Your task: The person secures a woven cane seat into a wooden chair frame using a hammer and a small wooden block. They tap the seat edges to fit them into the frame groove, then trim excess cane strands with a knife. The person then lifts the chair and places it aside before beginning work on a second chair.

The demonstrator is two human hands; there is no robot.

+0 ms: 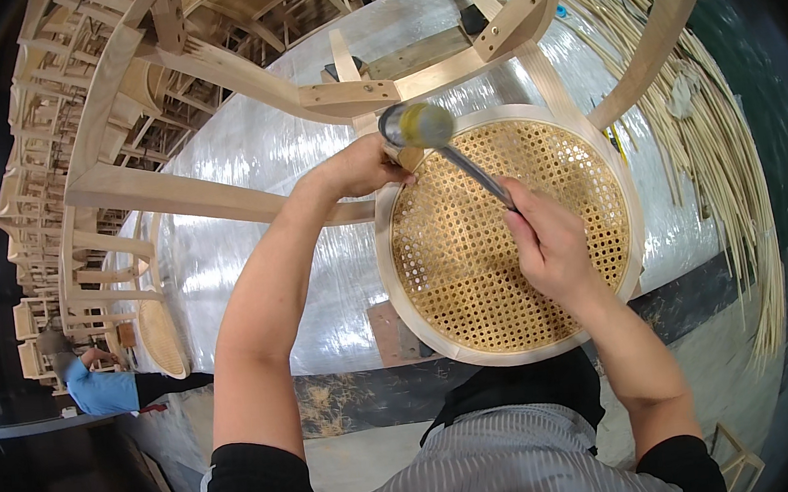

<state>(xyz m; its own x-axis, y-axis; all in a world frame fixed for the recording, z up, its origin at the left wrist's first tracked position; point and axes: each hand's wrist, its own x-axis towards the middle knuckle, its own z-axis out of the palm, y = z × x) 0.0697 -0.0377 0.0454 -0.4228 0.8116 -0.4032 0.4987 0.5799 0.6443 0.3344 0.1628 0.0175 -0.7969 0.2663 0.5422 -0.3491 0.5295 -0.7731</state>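
My right hand [552, 237] is closed around the handle of a mallet [478, 178]. Its grey and yellow head hangs over the upper left rim of a round chair seat [510, 238], which has a pale wooden ring and a woven cane panel. My left hand [368, 165] is at that same rim, its fingers closed and pointing down toward the edge of the cane. A tan bit of something shows by the fingertips, but the mallet head covers most of it. The seat belongs to a wooden chair frame [216, 193], which lies tilted on the work surface.
A work surface [252, 261] wrapped in shiny plastic film lies beneath the chair. Long cane strips [690, 138] are heaped along the right. Stacked chair frames [47, 186] fill the left and back. A person in blue [106, 384] is at far left, near another cane seat [162, 338].
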